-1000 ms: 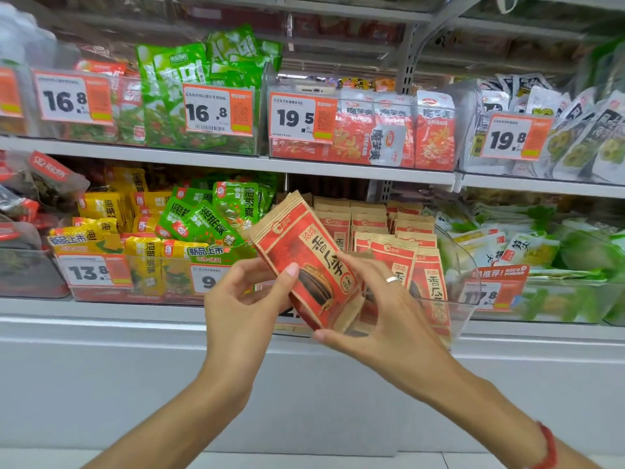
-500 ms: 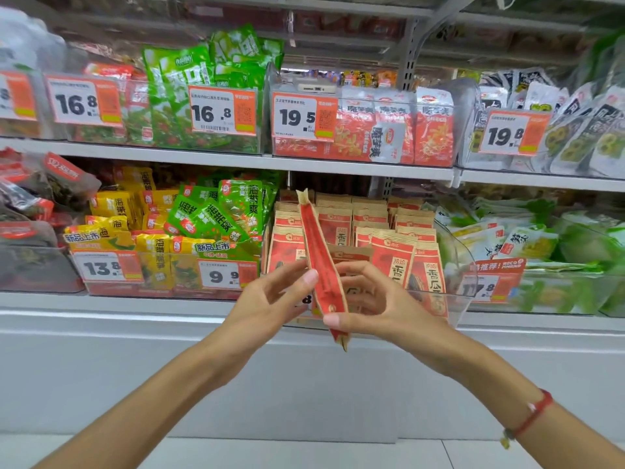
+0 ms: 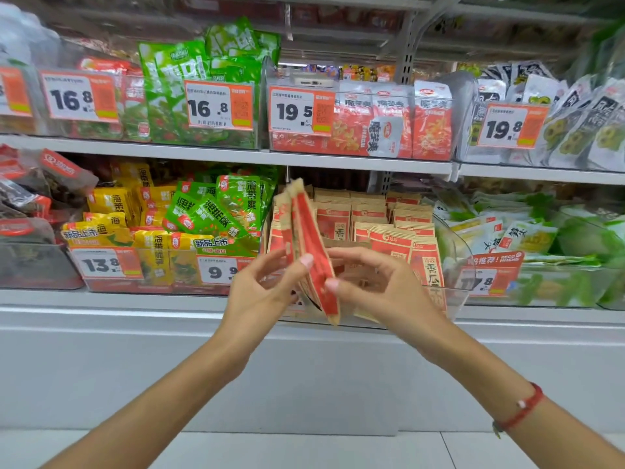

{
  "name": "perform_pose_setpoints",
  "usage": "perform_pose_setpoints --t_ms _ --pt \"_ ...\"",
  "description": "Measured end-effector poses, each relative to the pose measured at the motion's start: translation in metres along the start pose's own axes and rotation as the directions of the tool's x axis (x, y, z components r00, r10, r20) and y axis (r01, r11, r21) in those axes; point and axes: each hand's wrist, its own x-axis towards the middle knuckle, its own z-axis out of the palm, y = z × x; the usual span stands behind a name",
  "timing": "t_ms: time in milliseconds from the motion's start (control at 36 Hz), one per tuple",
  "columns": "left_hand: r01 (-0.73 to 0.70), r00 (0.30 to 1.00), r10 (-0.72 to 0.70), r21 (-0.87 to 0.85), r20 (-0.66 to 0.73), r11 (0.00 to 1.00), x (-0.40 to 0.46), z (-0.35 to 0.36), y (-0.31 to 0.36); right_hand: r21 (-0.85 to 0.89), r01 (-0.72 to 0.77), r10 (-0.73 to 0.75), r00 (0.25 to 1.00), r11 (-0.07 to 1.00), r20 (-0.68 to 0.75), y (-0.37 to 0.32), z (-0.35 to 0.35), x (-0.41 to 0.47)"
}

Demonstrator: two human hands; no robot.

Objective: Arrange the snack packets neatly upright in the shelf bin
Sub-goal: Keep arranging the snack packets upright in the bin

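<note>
Held packets [image 3: 306, 245]: flat red-and-kraft paper pouches, a small stack seen edge-on, tilted, at frame centre in front of the bin.
Left hand [image 3: 267, 286]: fingers curled round the stack's left side, thumb pressed on its face.
Right hand [image 3: 375, 286]: pinches the stack's right edge, thumb tip on the red face.
Shelf bin [image 3: 455, 262]: clear rigid plastic with a curved wall, centre right, holding matching pouches standing upright in rows.
Neighbours: glossy green and yellow packets [image 3: 216, 211] left of the bin.
</note>
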Motion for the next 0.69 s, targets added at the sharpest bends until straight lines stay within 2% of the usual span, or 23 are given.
perform_pose_setpoints --t_ms 56,139,250,361,444,556,639,695 --pt "-0.006 0.997 0.007 0.011 -0.071 1.000 0.000 -0.002 0.004 -0.107 0.025 -0.026 1.000 0.994 -0.011 0.002 0.006 -0.001" --pt "-0.016 0.994 0.021 0.056 -0.106 0.998 -0.003 -0.002 0.005 -0.172 0.042 -0.055 0.996 0.984 -0.072 0.006 0.012 0.001" --pt "-0.020 0.990 0.035 0.110 -0.134 0.994 -0.006 0.001 0.005 -0.208 0.058 -0.085 0.989 0.976 -0.124 0.008 0.018 -0.002" --pt "-0.033 0.993 0.042 0.088 -0.106 0.996 -0.011 0.007 0.007 -0.266 0.057 -0.099 0.984 0.962 -0.148 0.009 0.020 -0.001" --pt "-0.060 0.996 0.067 0.103 -0.064 0.993 -0.010 0.006 0.009 -0.159 -0.001 -0.023 0.988 0.987 -0.152 0.011 0.008 0.005" --pt "-0.047 0.999 0.047 0.110 0.007 0.993 -0.009 0.002 0.011 0.143 -0.210 0.228 0.967 0.967 -0.117 0.015 -0.012 0.011" --pt "-0.045 0.999 0.044 0.039 0.028 0.998 -0.012 0.005 0.010 0.204 -0.288 0.298 0.954 0.936 -0.018 0.018 -0.019 0.011" --pt "-0.050 0.999 0.050 0.007 0.019 0.999 -0.014 0.008 0.010 0.216 -0.295 0.302 0.953 0.931 0.000 0.021 -0.021 0.010"
